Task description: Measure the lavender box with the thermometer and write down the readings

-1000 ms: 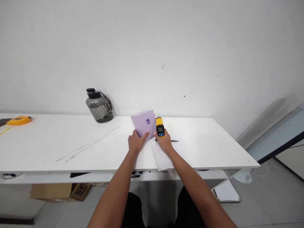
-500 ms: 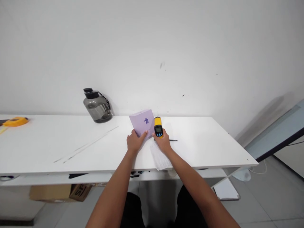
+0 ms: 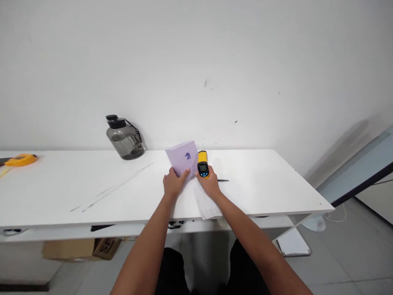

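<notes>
My left hand [image 3: 175,182] grips a lilac paper envelope [image 3: 183,157] by its lower part, thumb laid across the front. A dark purple horse-head print shows on the envelope, which is tilted up above the table. Wrapped round the handle of a yellow and black infrared thermometer [image 3: 203,164] is my right hand [image 3: 210,182]. The thermometer's small screen and blue buttons face me, close beside the envelope's right edge. Partly under my right hand lies a sheet of paper [image 3: 205,205] with faint writing. A dark pen [image 3: 223,180] pokes out to the right of that hand.
A large grey water bottle [image 3: 125,141] stands near the wall on the white table [image 3: 260,188]. At the far left lies a yellow tape measure [image 3: 21,159]. Below are a shelf [image 3: 64,232] and a cardboard box [image 3: 69,249]. A big panel [image 3: 359,170] leans at the right.
The view has shifted very slightly. Both hands keep their hold on the envelope and the thermometer, and the thermometer has tilted a little.
</notes>
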Action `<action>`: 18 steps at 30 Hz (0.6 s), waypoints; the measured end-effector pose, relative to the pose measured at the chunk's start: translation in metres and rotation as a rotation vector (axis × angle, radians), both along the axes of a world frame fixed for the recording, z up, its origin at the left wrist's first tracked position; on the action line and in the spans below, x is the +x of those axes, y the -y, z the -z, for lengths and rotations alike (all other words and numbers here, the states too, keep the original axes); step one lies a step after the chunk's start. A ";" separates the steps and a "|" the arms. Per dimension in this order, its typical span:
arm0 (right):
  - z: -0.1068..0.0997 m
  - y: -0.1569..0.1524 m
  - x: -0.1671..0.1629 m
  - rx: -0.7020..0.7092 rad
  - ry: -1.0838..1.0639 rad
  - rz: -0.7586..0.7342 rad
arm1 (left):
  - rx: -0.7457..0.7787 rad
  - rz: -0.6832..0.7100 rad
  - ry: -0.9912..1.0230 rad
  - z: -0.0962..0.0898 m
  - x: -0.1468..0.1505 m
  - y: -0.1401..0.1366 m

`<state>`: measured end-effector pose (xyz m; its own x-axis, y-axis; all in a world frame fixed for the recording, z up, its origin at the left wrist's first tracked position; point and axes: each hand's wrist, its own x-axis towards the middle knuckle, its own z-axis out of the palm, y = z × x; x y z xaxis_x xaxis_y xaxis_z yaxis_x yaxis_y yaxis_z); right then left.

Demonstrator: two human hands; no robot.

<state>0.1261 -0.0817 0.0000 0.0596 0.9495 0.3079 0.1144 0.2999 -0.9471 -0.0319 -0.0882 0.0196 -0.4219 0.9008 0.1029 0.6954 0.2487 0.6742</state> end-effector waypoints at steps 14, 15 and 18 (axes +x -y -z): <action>0.000 0.000 -0.001 -0.018 0.019 0.000 | 0.005 0.002 0.001 0.002 -0.001 -0.002; 0.000 0.000 -0.001 -0.013 0.023 0.001 | 0.005 0.000 -0.002 0.002 -0.001 -0.002; 0.003 0.001 -0.003 0.031 0.028 0.026 | 0.000 -0.008 -0.008 0.002 -0.002 -0.002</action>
